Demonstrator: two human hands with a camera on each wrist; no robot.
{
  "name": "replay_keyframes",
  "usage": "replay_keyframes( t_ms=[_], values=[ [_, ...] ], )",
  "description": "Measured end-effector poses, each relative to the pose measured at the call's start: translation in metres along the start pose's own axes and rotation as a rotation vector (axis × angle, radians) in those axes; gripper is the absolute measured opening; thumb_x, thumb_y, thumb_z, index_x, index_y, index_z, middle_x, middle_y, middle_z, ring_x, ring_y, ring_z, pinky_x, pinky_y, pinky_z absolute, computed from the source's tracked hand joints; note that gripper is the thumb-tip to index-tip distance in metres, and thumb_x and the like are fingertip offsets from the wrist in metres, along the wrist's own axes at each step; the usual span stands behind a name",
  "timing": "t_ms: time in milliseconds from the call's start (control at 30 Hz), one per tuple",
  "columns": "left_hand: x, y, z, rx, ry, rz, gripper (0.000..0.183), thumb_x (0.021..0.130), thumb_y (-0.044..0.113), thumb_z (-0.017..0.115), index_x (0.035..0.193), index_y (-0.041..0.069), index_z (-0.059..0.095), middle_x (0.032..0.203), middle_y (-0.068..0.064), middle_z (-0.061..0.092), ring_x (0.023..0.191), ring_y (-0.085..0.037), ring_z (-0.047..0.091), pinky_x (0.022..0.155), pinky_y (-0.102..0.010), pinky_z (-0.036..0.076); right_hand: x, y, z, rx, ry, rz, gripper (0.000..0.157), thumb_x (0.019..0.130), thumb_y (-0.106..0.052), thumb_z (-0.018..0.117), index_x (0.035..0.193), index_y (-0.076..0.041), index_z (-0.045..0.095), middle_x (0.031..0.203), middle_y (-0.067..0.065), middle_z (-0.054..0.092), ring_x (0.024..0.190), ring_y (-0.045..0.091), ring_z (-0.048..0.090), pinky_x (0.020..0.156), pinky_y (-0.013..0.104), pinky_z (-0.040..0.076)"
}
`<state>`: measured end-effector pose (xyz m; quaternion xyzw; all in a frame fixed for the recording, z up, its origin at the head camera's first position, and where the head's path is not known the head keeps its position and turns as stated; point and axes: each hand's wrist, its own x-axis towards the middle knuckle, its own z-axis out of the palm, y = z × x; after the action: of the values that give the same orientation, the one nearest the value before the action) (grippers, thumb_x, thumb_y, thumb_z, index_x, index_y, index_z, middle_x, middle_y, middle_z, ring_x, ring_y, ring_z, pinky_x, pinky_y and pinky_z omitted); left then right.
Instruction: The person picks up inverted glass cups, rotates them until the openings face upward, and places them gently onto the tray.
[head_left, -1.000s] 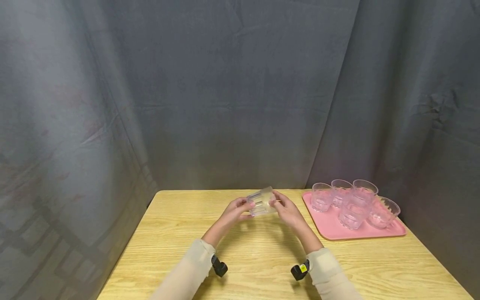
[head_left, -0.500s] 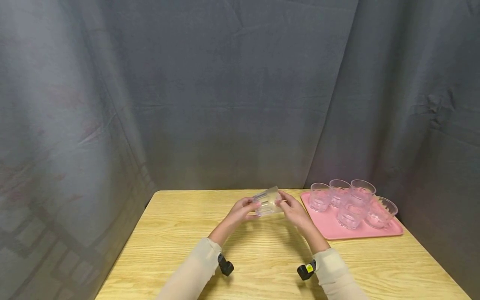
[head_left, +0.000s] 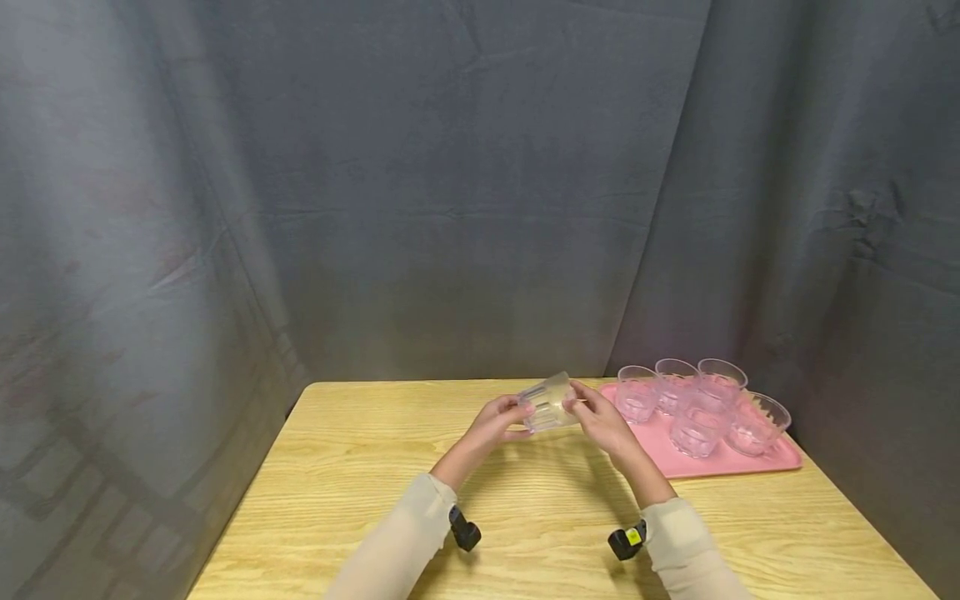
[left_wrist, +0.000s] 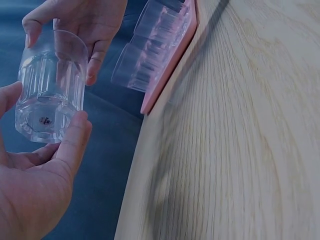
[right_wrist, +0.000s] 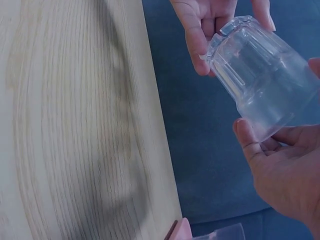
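A clear, fluted drinking glass (head_left: 547,405) is held in the air above the table, tipped on its side. My left hand (head_left: 497,419) grips it near the base, thumb and fingers on either side. At the rim end, my right hand (head_left: 604,427) pinches the wall between thumb and fingers. From the left wrist, the glass (left_wrist: 50,82) shows its faceted base turned to the camera, with a small dark mark on it. The right wrist view has the same glass (right_wrist: 262,75) spanning both hands.
On the wooden table (head_left: 360,467), a pink tray (head_left: 663,450) lies at the right, holding several similar clear glasses (head_left: 697,429) standing upright. Grey curtains (head_left: 450,208) hang behind the table and at both sides. Black cameras sit at both wrists.
Both hands, still holding the glass, have drifted a little to the right, nearer the tray. The head view has shifted slightly; the glasses on the tray stay as they were.
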<state>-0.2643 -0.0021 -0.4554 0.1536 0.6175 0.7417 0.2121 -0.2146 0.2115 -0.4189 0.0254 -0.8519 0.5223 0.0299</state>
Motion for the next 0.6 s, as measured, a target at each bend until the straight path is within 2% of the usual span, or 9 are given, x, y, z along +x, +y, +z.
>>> replay_keyframes(
  t_ms=[267,467,600],
  values=[
    [0.006,-0.001,0.01,-0.003,-0.001,-0.01,0.053,0.098,0.023,0.066,0.135,-0.01,0.048,0.126,-0.021,0.058,0.108,-0.024,0.063,0.097,-0.043,0.055,-0.001,0.004,-0.009,-0.018,0.016,0.002,0.061,0.1,-0.024,0.051,0.153,0.004,0.036,0.144,0.028,0.05,0.131,0.044,0.05,0.111,0.057,0.038],
    [0.009,-0.003,0.017,-0.019,-0.003,-0.021,0.051,0.098,0.023,0.066,0.134,-0.009,0.048,0.127,-0.02,0.058,0.11,-0.025,0.063,0.097,-0.044,0.055,-0.003,0.006,-0.015,-0.035,0.02,0.01,0.061,0.101,-0.023,0.05,0.153,0.005,0.035,0.145,0.03,0.049,0.134,0.045,0.047,0.111,0.058,0.038],
    [0.011,-0.005,0.021,-0.02,-0.007,-0.018,0.049,0.098,0.023,0.066,0.133,-0.008,0.049,0.127,-0.02,0.057,0.111,-0.026,0.063,0.098,-0.045,0.055,-0.004,0.007,-0.019,-0.037,0.015,0.018,0.062,0.102,-0.024,0.049,0.154,0.005,0.033,0.152,0.03,0.042,0.139,0.047,0.042,0.114,0.059,0.034]
  ],
)
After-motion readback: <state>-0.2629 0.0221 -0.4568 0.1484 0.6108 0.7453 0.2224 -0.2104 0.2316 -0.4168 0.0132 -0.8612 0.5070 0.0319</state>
